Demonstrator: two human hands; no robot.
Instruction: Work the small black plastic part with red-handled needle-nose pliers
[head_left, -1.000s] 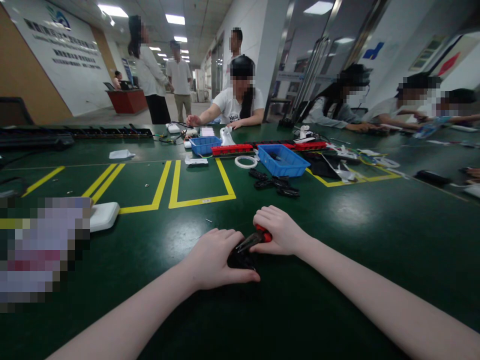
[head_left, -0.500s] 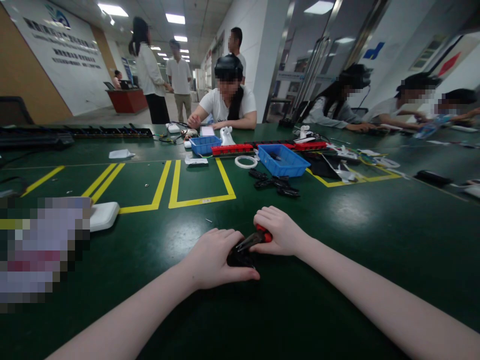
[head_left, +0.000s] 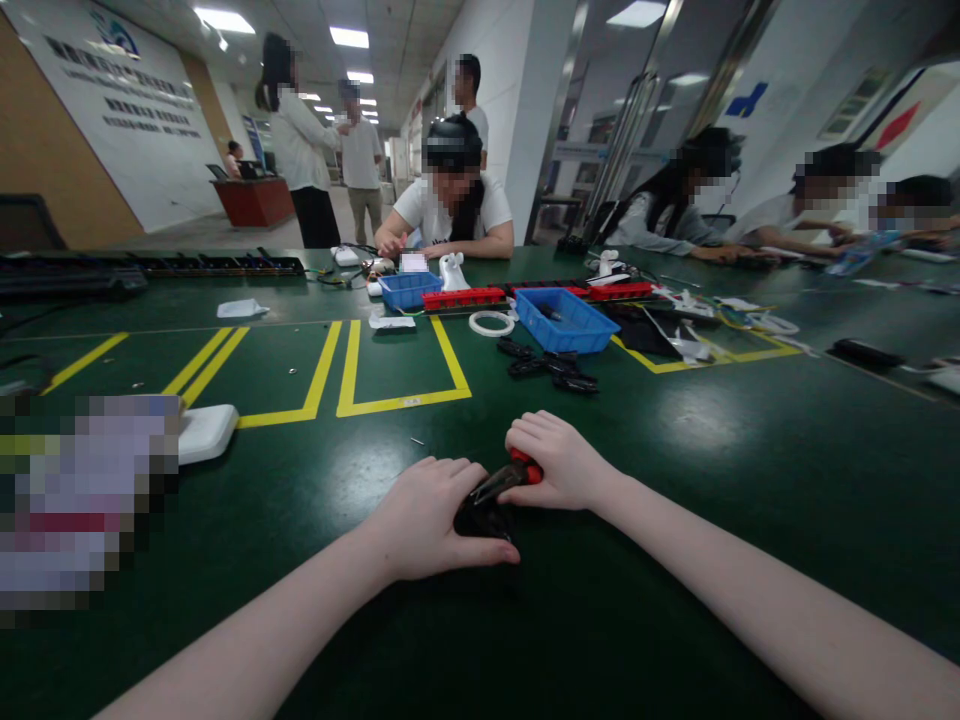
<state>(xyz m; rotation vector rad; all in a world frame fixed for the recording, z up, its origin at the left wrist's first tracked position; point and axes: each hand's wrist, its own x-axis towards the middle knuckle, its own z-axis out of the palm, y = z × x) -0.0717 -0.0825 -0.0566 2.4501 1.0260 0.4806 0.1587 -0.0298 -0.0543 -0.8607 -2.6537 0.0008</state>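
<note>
Left hand (head_left: 439,515), centre of frame: closed around a black piece (head_left: 480,520), thumb along the near side, fingers over the far side. Piece at lower centre of frame, on or just above the green table (head_left: 645,640); contact not readable. Exact shape likewise unclear, dark against dark.

Right hand (head_left: 555,460), just right of centre: clenched round the red-handled pliers (head_left: 498,487), nose pointing down and left, into the gap between left thumb and forefinger. Bite of the jaws on the piece: cannot tell.

Step in hand, as judged: working the piece with the nose of the pliers. For good handling: keep the left grip firm and low, against twist or slip. Hold left thumb and forefinger clear of the nose, very near. Set the tips squarely before squeezing; build pressure gradually, wrist steady, no jerking. Tilt the piece towards the light for a better view of the tips, partly lost in shadow.

Nearby, above the left knuckles: small metal pin (head_left: 417,441), loose, best left undisturbed. Upper right of centre: loose black parts (head_left: 555,366), just in front of a blue tray (head_left: 581,341).
</note>
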